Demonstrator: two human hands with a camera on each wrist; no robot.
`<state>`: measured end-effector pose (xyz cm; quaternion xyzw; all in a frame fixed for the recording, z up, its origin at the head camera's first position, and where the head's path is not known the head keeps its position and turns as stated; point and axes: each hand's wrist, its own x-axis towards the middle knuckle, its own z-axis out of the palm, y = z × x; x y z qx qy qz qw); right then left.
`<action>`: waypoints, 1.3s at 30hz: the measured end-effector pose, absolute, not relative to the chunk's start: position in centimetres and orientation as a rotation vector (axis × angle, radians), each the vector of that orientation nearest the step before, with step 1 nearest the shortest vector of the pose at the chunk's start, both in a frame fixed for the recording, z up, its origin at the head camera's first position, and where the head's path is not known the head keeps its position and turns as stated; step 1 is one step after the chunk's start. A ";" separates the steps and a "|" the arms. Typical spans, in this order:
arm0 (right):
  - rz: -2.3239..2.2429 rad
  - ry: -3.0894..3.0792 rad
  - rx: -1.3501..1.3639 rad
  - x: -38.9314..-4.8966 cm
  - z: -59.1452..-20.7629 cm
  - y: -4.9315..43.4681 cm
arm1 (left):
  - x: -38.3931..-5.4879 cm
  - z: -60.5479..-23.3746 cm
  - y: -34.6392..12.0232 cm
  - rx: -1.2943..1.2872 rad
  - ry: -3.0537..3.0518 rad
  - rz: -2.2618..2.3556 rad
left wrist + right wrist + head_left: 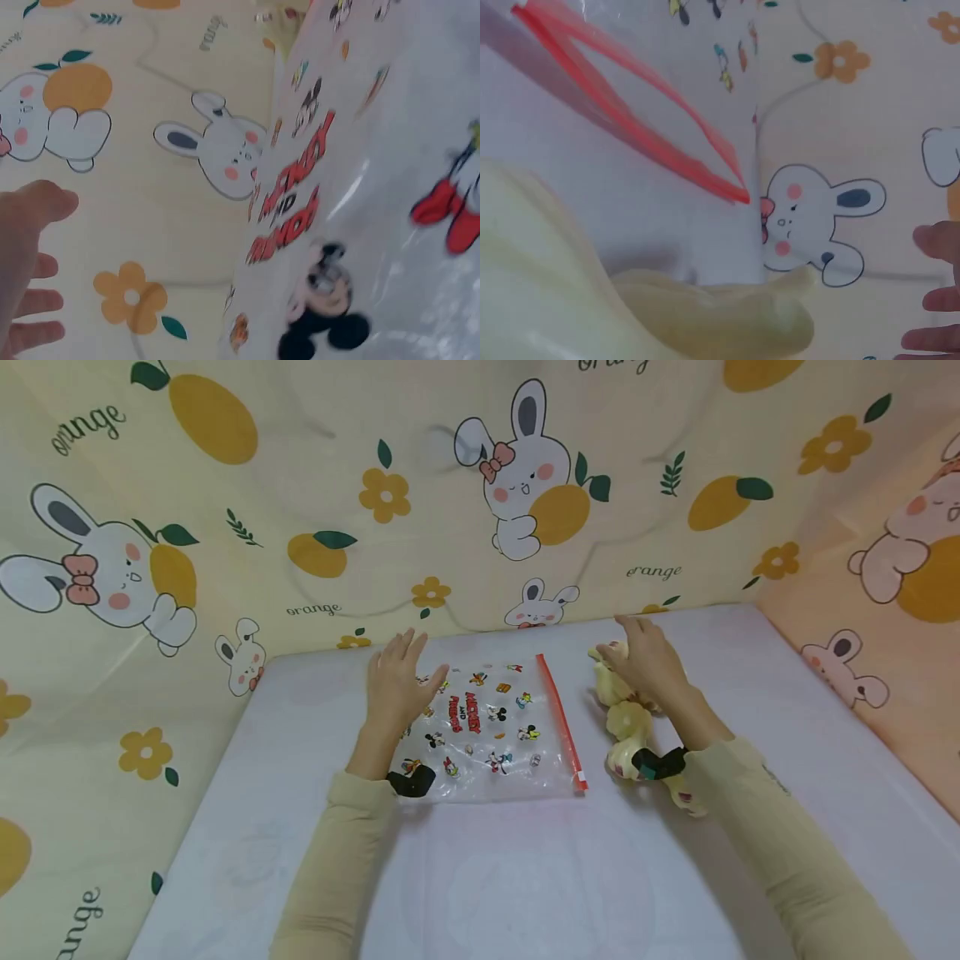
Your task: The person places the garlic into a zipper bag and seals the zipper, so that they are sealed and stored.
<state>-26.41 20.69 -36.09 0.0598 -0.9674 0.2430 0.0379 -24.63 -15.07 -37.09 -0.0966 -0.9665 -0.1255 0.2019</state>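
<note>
A clear plastic zip bag (517,772) with cartoon prints and red lettering lies flat on the table. Its red zip edge (561,722) faces right, and the right wrist view shows that mouth gaping slightly. Over the bag's left part is my left hand (393,689), fingers and thumb extended, gripping nothing. To the right lies a bunch of pale yellow, bulb-shaped things (628,722) with purplish marks, resembling a string of garlic. My right hand (651,664) hovers over its far end with straight fingers and partly covers it. In the right wrist view, smooth pale bulbs (720,319) fill the lower left.
A white cloth covers the table (525,877). Behind it rises a cream backdrop (420,552) printed with rabbits and oranges, which continues along the left and right sides. Each wrist wears a black band (412,781).
</note>
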 end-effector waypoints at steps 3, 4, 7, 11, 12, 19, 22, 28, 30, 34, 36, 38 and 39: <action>0.767 -2.944 0.191 -26.0 -36.2 20.7 | -24.2 -37.4 -14.6 -0.343 -2.630 -0.430; 0.777 -2.937 0.190 -25.9 -36.3 20.7 | -24.0 -37.6 -14.4 -0.365 -2.611 -0.444; 0.819 -2.911 0.182 -25.6 -36.5 20.7 | -23.7 -38.0 -13.9 -0.422 -2.552 -0.491; 0.898 -2.876 0.179 -25.0 -36.6 20.7 | -23.3 -38.6 -13.1 -0.458 -2.522 -0.568; 0.914 -2.869 0.184 -24.9 -36.6 20.7 | -23.2 -38.8 -12.9 -0.458 -2.530 -0.589; 0.986 -2.845 0.226 -24.1 -36.8 20.4 | -22.3 -39.5 -11.0 -0.451 -2.564 -0.743; 1.010 -2.817 0.237 -23.7 -37.1 20.1 | -21.9 -39.9 -10.0 -0.444 -2.569 -0.791; 1.089 -2.769 0.241 -23.2 -37.8 19.5 | -21.3 -40.2 -8.2 -0.433 -2.593 -0.872; 1.104 -2.750 0.240 -23.1 -38.0 19.3 | -21.2 -40.3 -7.7 -0.430 -2.594 -0.895; 1.137 -2.705 0.243 -23.1 -38.2 19.0 | -21.1 -40.5 -6.8 -0.438 -2.599 -0.934; 1.167 -2.687 0.243 -23.1 -38.3 18.8 | -21.1 -40.7 -6.2 -0.453 -2.595 -0.943; 1.209 -2.683 0.234 -23.0 -38.4 18.7 | -21.1 -41.0 -5.6 -0.467 -2.581 -0.950; 1.225 -2.684 0.232 -23.0 -38.5 18.7 | -21.0 -41.1 -5.2 -0.468 -2.576 -0.959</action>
